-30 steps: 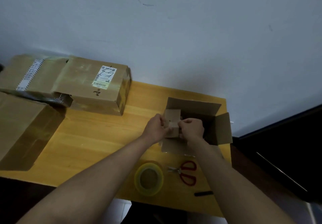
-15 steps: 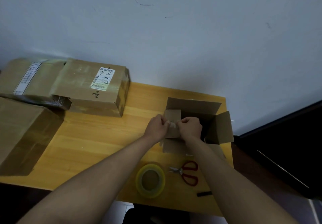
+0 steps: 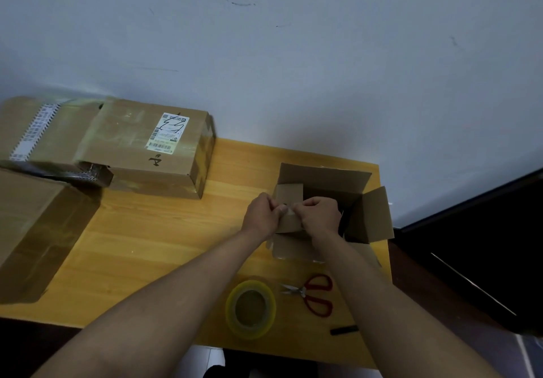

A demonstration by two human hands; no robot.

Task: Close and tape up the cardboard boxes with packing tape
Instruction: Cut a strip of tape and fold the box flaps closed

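Table (image 3: 164, 230): wooden top filling the lower middle of the frame, set against a pale wall.
Large box (image 3: 35, 230): left edge of the frame, closed, brown.
Labelled box (image 3: 152, 148): upper left of the table, closed, white shipping label on top, glossy tape visible.
Open box (image 3: 323, 178): right of centre, all flaps up; the far flap and the right flap stand open, dark interior showing.
Left flap (image 3: 289, 198): short flap at the box's left side, held between both hands; its long axis runs away from the viewer.
Left hand (image 3: 261, 216): fingers curled, pinching the flap's outer edge from the left.
Right hand (image 3: 318, 213): fingers curled, pinching the same flap from the right; a pale scrap, possibly old tape, sits between the two thumbs, too small to tell.
Tape roll (image 3: 251, 308): yellowish, flat on the table, lower centre, untouched.
Scissors (image 3: 316, 294): red handles, just right of the roll, blades pointing left.
Key relation: flap lies directly between the fingertips; both hands equally near; roll sits below them, towards the viewer, nearer the left forearm.
Judgement: early stage, flaps not yet folded.
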